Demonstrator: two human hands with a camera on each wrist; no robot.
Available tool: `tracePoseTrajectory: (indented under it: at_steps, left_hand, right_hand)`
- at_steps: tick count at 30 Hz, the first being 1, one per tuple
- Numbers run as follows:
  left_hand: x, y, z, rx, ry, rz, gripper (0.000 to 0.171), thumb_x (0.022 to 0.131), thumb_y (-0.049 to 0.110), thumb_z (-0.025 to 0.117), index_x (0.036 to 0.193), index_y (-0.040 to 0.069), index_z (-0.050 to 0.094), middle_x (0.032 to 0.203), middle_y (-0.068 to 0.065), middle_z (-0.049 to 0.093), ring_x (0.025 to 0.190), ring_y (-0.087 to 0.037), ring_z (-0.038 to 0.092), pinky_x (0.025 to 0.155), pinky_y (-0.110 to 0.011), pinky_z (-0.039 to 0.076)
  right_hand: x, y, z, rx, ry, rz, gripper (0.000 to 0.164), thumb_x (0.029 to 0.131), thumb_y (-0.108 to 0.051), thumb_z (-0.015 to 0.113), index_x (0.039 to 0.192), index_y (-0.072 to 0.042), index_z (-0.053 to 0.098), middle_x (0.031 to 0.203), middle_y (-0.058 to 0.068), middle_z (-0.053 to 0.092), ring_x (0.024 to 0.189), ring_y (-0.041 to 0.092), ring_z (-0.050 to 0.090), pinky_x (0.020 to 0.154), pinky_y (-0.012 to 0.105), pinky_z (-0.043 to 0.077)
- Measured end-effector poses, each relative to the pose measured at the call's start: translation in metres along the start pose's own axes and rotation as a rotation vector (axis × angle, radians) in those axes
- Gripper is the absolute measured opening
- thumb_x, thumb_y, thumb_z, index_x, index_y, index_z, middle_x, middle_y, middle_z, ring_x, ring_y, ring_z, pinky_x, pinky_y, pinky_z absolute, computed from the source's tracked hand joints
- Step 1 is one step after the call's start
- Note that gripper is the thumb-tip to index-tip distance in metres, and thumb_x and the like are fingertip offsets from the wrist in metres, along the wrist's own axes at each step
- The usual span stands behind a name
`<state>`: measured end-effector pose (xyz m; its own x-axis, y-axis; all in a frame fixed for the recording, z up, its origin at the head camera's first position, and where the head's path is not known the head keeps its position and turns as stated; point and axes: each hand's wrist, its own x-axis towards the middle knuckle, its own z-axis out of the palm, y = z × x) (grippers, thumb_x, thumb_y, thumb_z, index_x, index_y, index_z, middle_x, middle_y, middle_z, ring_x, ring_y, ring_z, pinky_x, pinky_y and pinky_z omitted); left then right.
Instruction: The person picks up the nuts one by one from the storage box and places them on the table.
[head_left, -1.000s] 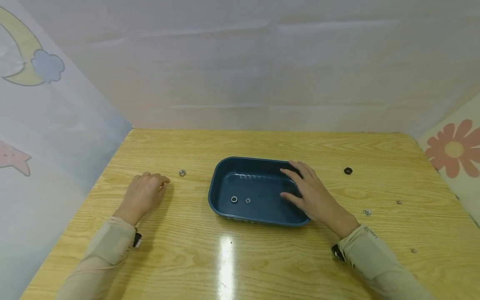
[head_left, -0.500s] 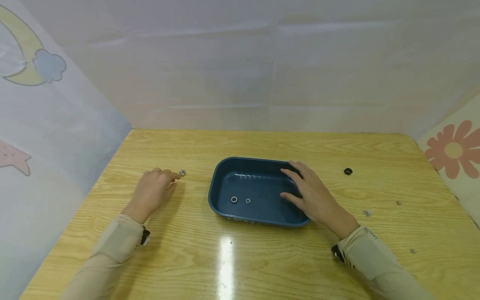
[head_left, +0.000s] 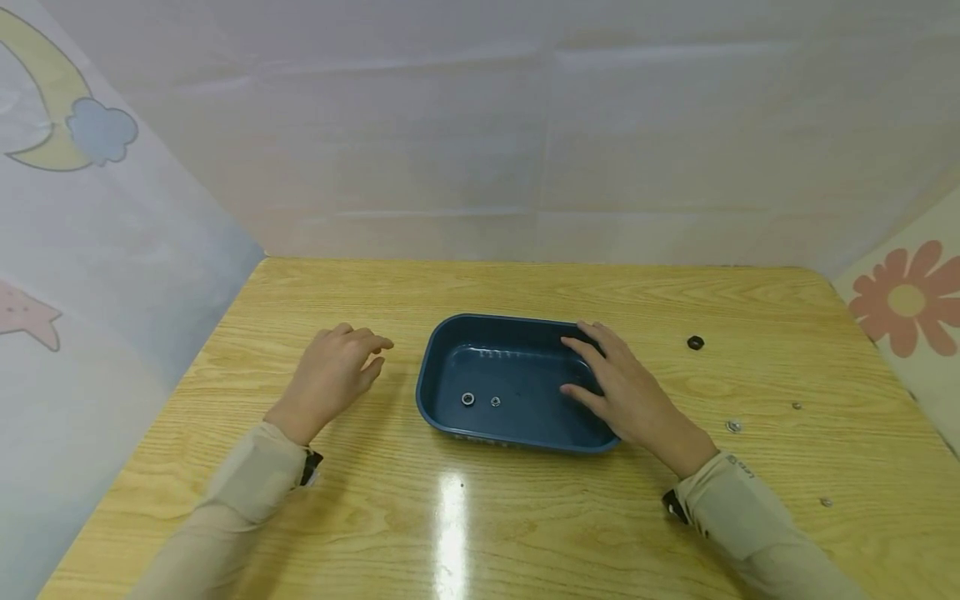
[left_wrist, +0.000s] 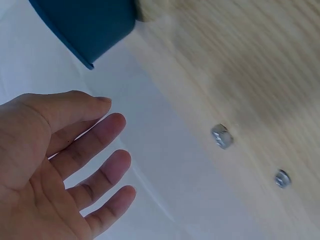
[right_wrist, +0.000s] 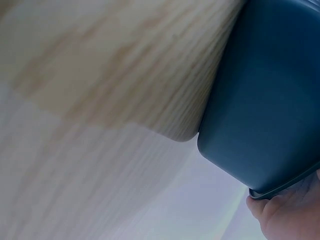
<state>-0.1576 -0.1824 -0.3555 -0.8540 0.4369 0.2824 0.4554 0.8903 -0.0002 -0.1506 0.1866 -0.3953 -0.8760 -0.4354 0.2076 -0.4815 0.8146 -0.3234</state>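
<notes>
My left hand (head_left: 330, 379) hovers left of the dark blue tray (head_left: 506, 442), fingers loosely bent and pointing towards it. In the left wrist view, nothing shows between its thumb and fingers. Two shiny metal nuts, a nearer one (left_wrist: 221, 136) and a smaller-looking one (left_wrist: 282, 178), lie on the wood beyond the fingertips there; the hand covers them in the head view. My right hand (head_left: 630, 392) rests over the tray's right rim, fingers spread and reaching inside. Within the tray lie a ring-like nut (head_left: 468, 399) and a smaller silver nut (head_left: 496, 402).
Right of the tray, a black hex nut (head_left: 696, 342) lies towards the back of the wooden table (head_left: 525, 533). A silver nut (head_left: 733, 426) and two tiny metal pieces, one farther back (head_left: 797, 406) and one nearer (head_left: 827, 502), are scattered there. A pale sheet (head_left: 450, 150) hangs behind.
My left hand has moved right and slightly away from me, passing over the silver nut, which it now hides in the head view. The right hand and the tray have stayed in place.
</notes>
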Motion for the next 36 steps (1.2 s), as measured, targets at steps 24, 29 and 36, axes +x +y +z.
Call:
tracePoseTrajectory:
  at_steps: [24,29,36]
  left_hand:
    - [0.027,0.046,-0.007,-0.026,0.006,0.133,0.025,0.078,0.018,0.071,0.103,0.018,0.071,0.097,0.002,0.070,0.082,-0.017,0.055,0.071,-0.033,0.047]
    - [0.028,0.054,-0.003,-0.040,-0.034,0.151,0.026,0.079,0.018,0.071,0.105,0.017,0.069,0.100,0.002,0.069,0.085,-0.018,0.055,0.076,-0.034,0.047]
    - [0.029,0.062,0.006,-0.019,-0.076,0.193,0.025,0.080,0.019,0.070,0.105,0.018,0.069,0.099,0.004,0.069,0.084,-0.017,0.055,0.075,-0.032,0.047]
  right_hand:
    - [-0.001,-0.001,0.000,0.011,0.009,-0.002,0.071,0.083,-0.036,0.065,0.141,-0.010,0.034,0.149,0.014,0.024,0.139,0.035,0.019,0.107,0.054,0.029]
    - [-0.001,-0.001,-0.001,0.022,-0.006,-0.001,0.071,0.083,-0.036,0.064,0.141,-0.010,0.033,0.149,0.015,0.023,0.139,0.036,0.019,0.107,0.055,0.028]
    - [-0.001,-0.001,-0.002,0.016,-0.022,0.008,0.071,0.083,-0.036,0.064,0.141,-0.009,0.033,0.150,0.015,0.023,0.139,0.035,0.018,0.107,0.055,0.027]
